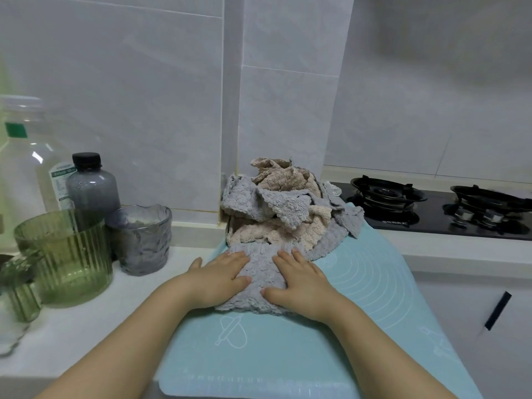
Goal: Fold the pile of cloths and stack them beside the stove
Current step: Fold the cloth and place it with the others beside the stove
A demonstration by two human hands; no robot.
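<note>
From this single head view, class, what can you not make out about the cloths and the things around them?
1. Number of cloths in the pile: head view, they overlap and hide each other.
2. Grey cloth under the left hand and right hand: both hands cover parts of it.
3. Label text on the clear bottle: too small and blurred.
4. Stove: its right burner is cut by the frame's right edge.

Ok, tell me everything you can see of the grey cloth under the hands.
The grey cloth is fluffy, towel-like fabric with ragged-looking edges. It lies flattened on the pale blue mat, in front of the heap of grey and beige cloths, touching it. The left hand and right hand press on it with straight fingers.
</note>
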